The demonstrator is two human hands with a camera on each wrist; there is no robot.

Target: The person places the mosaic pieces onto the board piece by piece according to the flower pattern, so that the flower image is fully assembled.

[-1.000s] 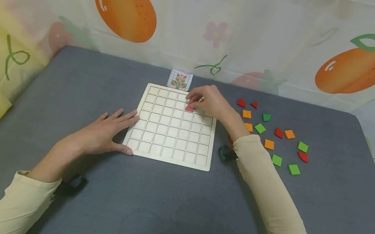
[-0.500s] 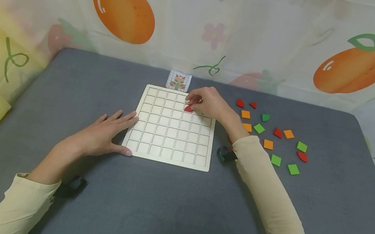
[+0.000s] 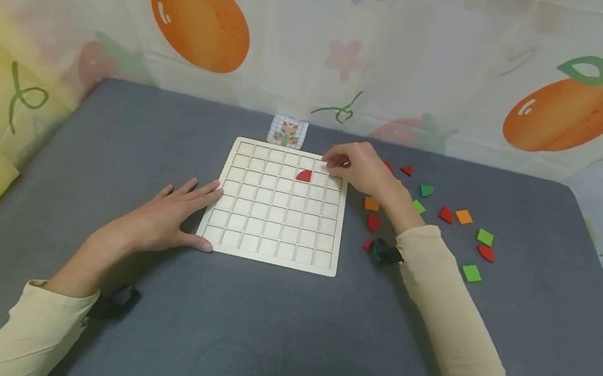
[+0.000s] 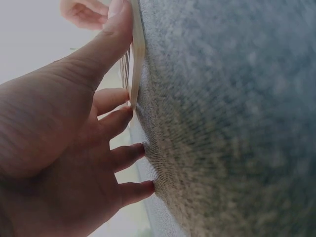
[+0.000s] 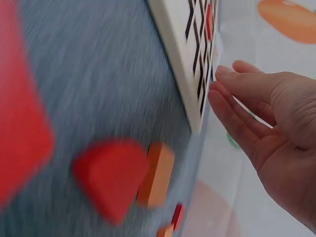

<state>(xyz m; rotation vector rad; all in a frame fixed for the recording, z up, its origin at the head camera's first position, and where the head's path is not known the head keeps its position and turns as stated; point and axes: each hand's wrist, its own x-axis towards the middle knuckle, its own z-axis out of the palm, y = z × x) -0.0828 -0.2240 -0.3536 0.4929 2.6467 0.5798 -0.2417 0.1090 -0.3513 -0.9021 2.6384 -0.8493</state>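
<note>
Grey table (image 3: 254, 338) carries grid board (image 3: 272, 223), steadied by flat left hand (image 3: 166, 219). Right hand (image 3: 355, 167), fingers relaxed and empty, hovers beside seated red piece (image 3: 304, 175); the next piece is best squared to its cell before pressing

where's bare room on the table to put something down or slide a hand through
Bare grey table runs wide along the near edge, between the grid board and the sleeves. Another bare strip lies left of the board, beyond the left hand. Right of the board it is crowded with loose tiles, where the right hand hovers.
</note>
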